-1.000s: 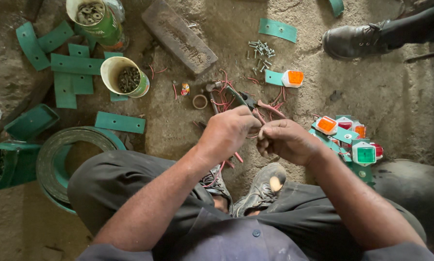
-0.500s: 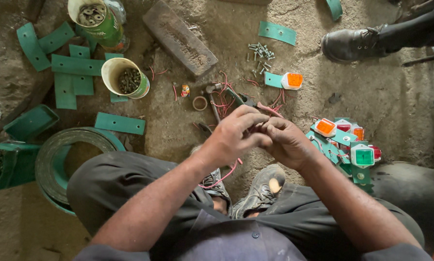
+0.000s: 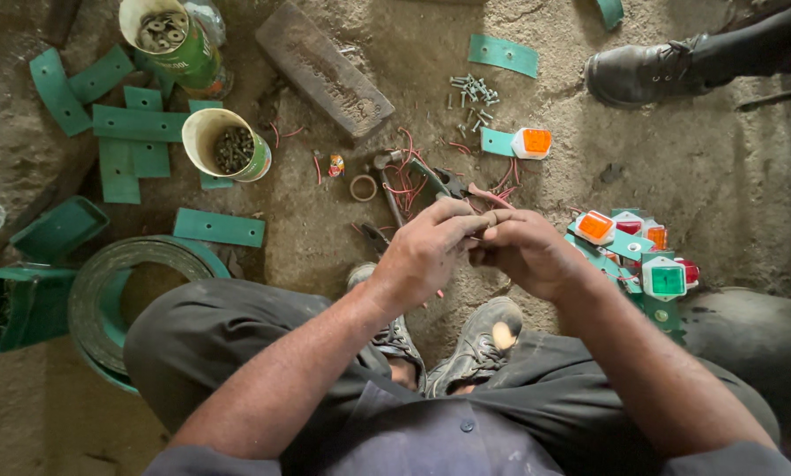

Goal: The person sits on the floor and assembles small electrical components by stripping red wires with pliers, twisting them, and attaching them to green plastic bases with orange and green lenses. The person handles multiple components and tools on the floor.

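Bare, dusty concrete floor (image 3: 748, 176) fills the scene, and a person sits on it with knees apart, worn shoes (image 3: 479, 344) together between the legs, both hands raised just above them. Left hand (image 3: 426, 251) and right hand (image 3: 523, 251) meet fingertip to fingertip, pinching a thin red wire (image 3: 488, 196) between them; both are closed in a tight grip around it, and only a short reddish length shows at the far side of the knuckles. Just beyond the hands lies a tangle of red wire offcuts (image 3: 404, 176) with pliers (image 3: 439, 181) and a small tape ring (image 3: 363, 187) among them. Farther off sits a scatter of bolts (image 3: 473, 91), and beside it a green plate carrying an orange lamp (image 3: 532, 142). To the right, near the right forearm, a cluster of marker lamps (image 3: 629, 238) with orange, red and green lenses rests on green brackets. On the left, flat green metal strips (image 3: 140, 123) lie overlapped, with one single strip (image 3: 219, 226) nearer the left knee. Two open tins hold hardware: a tipped one (image 3: 228, 145) with dark screws and a taller one (image 3: 166, 35) at the far edge. A grey slab (image 3: 325, 66) lies slantwise far of the wires. A coil of green banding (image 3: 104, 291) curls by the left thigh. Another person's black boot (image 3: 651, 70) stands at the far right.
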